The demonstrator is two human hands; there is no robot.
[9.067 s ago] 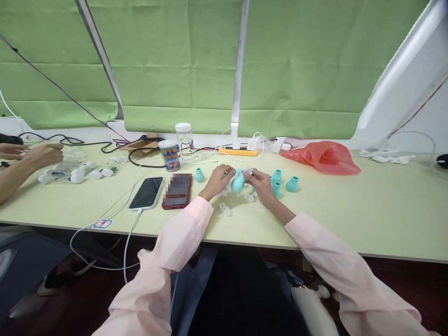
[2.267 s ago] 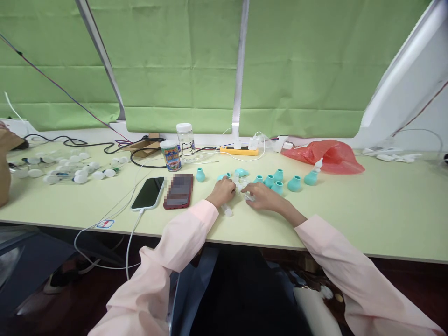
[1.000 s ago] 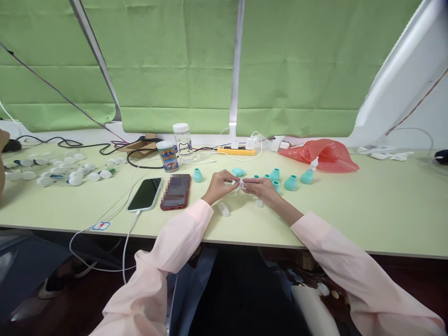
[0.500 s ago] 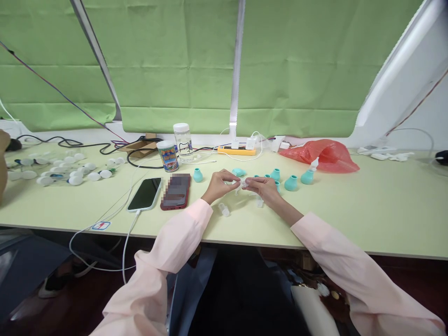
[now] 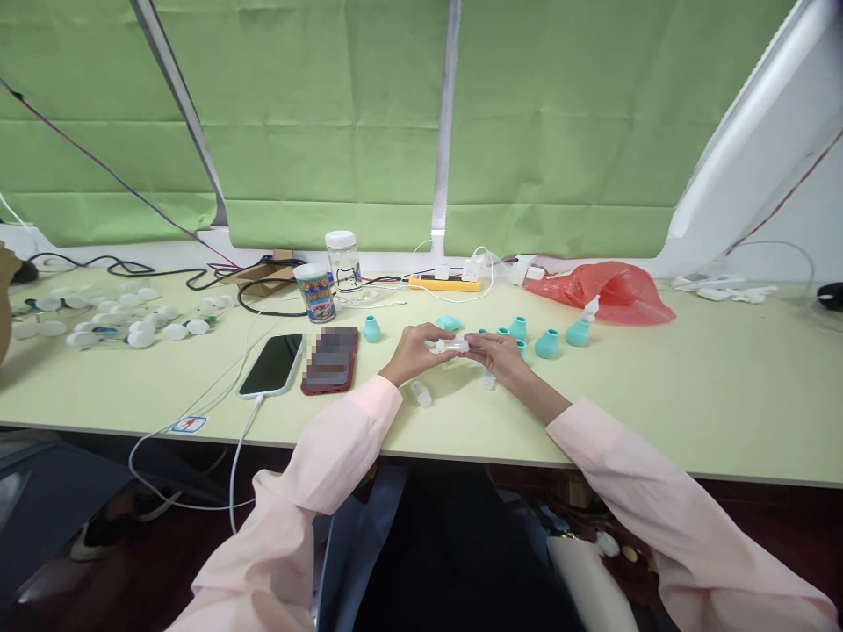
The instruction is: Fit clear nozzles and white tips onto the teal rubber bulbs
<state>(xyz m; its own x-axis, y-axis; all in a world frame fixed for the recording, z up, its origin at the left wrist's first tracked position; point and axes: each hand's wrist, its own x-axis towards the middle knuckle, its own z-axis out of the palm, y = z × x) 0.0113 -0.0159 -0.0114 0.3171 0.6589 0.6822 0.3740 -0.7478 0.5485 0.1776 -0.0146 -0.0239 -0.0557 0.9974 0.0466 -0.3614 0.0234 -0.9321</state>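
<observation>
Between my two hands is a small clear plastic tube-like piece (image 5: 453, 346), lying level above the table. My left hand (image 5: 416, 352) pinches its left end with thumb and fingers. At the other end, the fingertips of my right hand (image 5: 499, 355) are closed on the same piece. Below my left hand another clear plastic piece (image 5: 421, 394) lies on the table, and a third clear piece (image 5: 488, 382) is beneath my right hand. Several teal rubber bulbs (image 5: 546, 344) stand just beyond my right hand; one bulb (image 5: 578, 332) has a whitish nozzle in its top. A teal bulb (image 5: 449, 323) lies tipped over behind my fingers.
Two phones (image 5: 271, 365) lie to the left, one with a white cable. A printed can (image 5: 314, 293) and a clear jar (image 5: 343, 266) stand behind them. A red plastic bag (image 5: 602, 292), a yellow power strip (image 5: 444, 283) and several white-ended items (image 5: 141, 333) are on the table.
The clear piece now lies level and more visible between my hands. My left fingers have spread a little wider around it; the other things stay in place.
</observation>
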